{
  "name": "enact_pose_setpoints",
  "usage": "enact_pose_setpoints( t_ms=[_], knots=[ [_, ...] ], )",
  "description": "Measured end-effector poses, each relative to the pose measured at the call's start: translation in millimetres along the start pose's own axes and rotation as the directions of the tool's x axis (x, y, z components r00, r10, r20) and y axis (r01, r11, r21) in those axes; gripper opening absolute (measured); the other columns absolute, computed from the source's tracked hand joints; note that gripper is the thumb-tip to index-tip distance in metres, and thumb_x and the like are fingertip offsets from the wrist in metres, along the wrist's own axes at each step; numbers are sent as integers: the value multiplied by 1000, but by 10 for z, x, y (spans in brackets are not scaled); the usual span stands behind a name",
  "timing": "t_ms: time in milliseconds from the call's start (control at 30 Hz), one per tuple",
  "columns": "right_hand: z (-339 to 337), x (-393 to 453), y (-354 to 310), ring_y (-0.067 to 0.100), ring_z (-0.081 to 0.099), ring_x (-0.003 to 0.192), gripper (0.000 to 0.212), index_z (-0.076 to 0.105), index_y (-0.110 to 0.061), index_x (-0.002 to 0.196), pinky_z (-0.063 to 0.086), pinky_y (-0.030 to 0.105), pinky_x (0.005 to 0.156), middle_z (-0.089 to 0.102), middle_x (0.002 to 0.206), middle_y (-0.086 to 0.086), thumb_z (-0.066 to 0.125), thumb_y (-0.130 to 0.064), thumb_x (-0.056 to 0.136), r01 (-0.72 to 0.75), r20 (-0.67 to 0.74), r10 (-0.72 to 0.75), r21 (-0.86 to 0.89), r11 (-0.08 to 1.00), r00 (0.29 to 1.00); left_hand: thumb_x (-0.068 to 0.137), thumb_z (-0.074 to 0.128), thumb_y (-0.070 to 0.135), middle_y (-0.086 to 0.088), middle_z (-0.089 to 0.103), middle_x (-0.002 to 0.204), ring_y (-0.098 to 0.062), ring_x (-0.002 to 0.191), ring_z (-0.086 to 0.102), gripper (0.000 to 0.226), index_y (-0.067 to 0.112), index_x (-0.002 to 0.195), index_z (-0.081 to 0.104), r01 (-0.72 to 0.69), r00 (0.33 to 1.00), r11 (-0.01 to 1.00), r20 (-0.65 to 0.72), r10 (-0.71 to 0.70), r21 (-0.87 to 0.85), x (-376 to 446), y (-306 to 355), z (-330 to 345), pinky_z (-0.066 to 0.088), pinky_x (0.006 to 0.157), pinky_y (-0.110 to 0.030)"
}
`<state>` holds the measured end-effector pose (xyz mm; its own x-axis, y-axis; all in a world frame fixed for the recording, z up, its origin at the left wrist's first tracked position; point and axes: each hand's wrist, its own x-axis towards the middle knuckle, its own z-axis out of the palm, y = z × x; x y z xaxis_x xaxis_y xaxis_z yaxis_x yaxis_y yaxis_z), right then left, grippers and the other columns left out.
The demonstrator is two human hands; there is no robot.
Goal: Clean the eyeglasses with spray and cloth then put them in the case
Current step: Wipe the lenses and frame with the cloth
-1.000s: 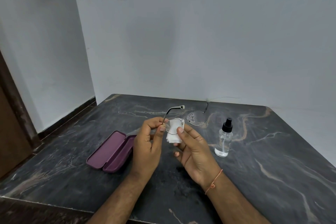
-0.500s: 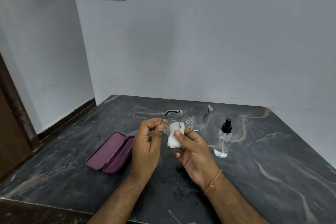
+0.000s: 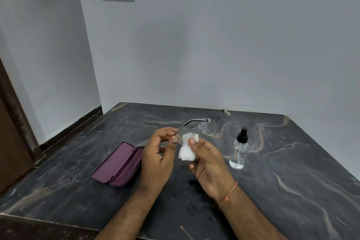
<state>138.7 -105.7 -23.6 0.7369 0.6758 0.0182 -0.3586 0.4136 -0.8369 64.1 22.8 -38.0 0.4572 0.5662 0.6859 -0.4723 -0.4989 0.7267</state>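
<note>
The thin metal-framed eyeglasses with clear round lenses (image 3: 196, 131) are held in the air above the dark veined stone worktop (image 3: 282, 171), temples unfolded and pointing away from the person. The left hand (image 3: 157, 158) pinches the frame at the hinge end between thumb and fingertips; this grip steadies the frame without touching the glass. The right hand (image 3: 208, 160) pinches a small folded white cloth (image 3: 186, 151) round the lens nearest the left hand, thumb on the near face and the other fingers behind, hidden by the cloth. This two-sided pinch lets both lens faces be wiped together.

The other lens carries visible droplets, which suggests it has been sprayed and is not yet wiped. Judgement: the wiping step is under way and roughly half of the cleaning remains.

The clear plastic spray bottle with a black pump top (image 3: 240, 149) stands upright on the worktop, near the right hand but apart from it, within reach for a further spray. The purple hard-shell eyeglass case (image 3: 116, 163) lies open on the worktop just beside the left hand, lid flat, ready to receive the folded eyeglasses.
</note>
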Motion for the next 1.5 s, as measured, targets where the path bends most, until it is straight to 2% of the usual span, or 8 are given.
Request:
enact_pose_setpoints(
  t_ms=[233,433,667,767,967,1200,1333,1500],
  knots=[
    [19,-34,-9,10,69,75,30,87,-21,113,49,22,55,81,102,6,90,-28,84,-25,77,26,-6,1000,997,106,63,49,6,78,122,-23,113,77,15,45,119,69,4,1000,999,-23,-5,-43,4,20,-2,66,80,-47],
    [14,-54,9,12,67,76,50,82,-14,123,50,24,55,78,101,8,90,-36,79,-71,179,78,-43,997,981,107,61,38,2,80,118,-19,107,79,15,29,115,70,38,999,992,-29,-42,-121,2,21,-9,64,74,-27],
    [21,-22,19,12,70,75,27,87,-20,109,48,21,53,78,100,7,91,-26,83,-18,78,21,-37,999,997,109,61,25,4,80,117,-16,110,78,10,23,114,70,40,999,993,-25,-43,-112,13,-13,3,61,82,-23],
    [13,-26,7,10,69,74,26,87,-25,108,49,23,54,80,104,5,91,-20,83,-28,93,27,14,1000,995,108,61,34,3,80,117,-19,110,78,15,26,115,71,41,999,992,-9,-42,-120,13,-4,2,64,81,-27],
    [21,-56,-7,7,65,74,35,86,-25,111,51,22,56,77,99,0,92,-31,77,-62,182,61,2,998,981,106,62,34,3,80,116,-14,108,78,17,23,115,72,59,998,984,-7,-61,-165,4,20,-1,61,82,-20],
    [-7,-49,19,9,64,75,48,75,-11,129,53,24,56,73,96,5,84,-36,89,-102,219,103,-17,995,970,107,63,29,-2,79,118,-20,107,78,15,18,114,71,111,994,974,11,-111,-198,13,-9,14,63,81,-27],
    [-5,-42,43,12,68,79,42,82,-16,117,52,23,55,76,98,5,89,-41,84,-94,239,102,-45,995,966,105,61,33,-3,79,115,-25,107,77,13,28,110,72,103,995,980,4,-104,-172,25,-12,8,64,87,-35],
    [-6,3,51,12,68,70,51,86,-18,98,50,20,52,76,89,4,106,-48,60,-42,114,51,-73,996,992,108,62,22,-1,79,117,-24,113,76,10,26,110,71,86,996,988,-18,-89,-126,35,-31,12,63,94,-49]
  ],
)
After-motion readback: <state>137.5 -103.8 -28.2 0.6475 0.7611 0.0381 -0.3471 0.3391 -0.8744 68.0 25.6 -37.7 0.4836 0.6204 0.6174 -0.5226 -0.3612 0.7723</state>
